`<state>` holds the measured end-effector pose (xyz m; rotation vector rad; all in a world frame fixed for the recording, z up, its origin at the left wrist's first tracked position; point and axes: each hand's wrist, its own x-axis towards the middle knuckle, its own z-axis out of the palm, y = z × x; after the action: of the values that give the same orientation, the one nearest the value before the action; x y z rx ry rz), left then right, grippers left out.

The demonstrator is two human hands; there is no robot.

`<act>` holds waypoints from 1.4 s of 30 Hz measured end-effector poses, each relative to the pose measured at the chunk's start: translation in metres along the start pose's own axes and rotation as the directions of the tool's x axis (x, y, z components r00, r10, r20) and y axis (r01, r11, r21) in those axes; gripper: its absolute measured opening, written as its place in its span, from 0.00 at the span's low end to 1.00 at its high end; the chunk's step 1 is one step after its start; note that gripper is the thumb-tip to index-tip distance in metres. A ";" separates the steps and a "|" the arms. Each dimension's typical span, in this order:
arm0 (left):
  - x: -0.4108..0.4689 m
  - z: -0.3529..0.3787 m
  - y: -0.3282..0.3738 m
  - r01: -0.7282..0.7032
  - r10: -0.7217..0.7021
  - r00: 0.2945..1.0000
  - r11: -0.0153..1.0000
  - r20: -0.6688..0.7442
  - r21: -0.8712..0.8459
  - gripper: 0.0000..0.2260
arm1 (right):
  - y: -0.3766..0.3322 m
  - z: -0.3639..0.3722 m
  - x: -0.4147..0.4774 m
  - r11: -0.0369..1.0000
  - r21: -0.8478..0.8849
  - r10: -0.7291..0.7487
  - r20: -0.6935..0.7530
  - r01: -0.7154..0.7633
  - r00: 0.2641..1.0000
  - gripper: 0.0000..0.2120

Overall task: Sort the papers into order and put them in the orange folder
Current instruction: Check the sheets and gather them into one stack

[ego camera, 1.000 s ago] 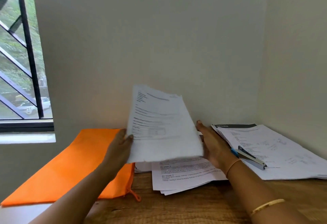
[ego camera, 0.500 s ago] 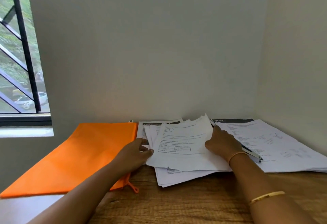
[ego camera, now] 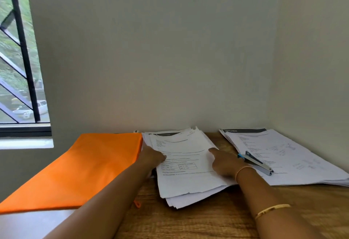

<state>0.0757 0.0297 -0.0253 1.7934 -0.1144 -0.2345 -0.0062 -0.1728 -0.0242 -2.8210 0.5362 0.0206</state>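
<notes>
A loose stack of printed papers (ego camera: 186, 165) lies on the wooden desk (ego camera: 207, 218) in the middle. My left hand (ego camera: 152, 158) rests on the stack's left edge, fingers curled onto the top sheet. On the right edge sits my right hand (ego camera: 225, 162), index finger stretched out along the top sheet. The orange folder (ego camera: 85, 168) lies flat to the left of the stack, its zip pull (ego camera: 137, 203) hanging off the near corner. A second pile of papers (ego camera: 283, 155) with a black "KITCHEN" header lies to the right.
A grey and blue stapler (ego camera: 255, 162) lies on the right pile, just past my right wrist. Walls close the desk at the back and right. A barred window (ego camera: 18, 68) is at the left. Bare wood lies in front of the piles.
The sheets that both hands held up a second ago now lie on the middle stack. My hands have settled on its left and right edges, squaring it.
</notes>
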 end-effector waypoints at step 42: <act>-0.123 -0.012 0.065 -0.754 0.735 0.636 0.657 -0.236 0.014 0.14 | -0.023 -0.058 -0.113 0.398 0.677 0.234 -0.728 0.619 0.644 0.05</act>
<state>-0.0379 0.0508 0.0520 1.5249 -0.6688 0.5630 -0.1054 -0.1268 0.0453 -1.5893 0.1562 -1.1892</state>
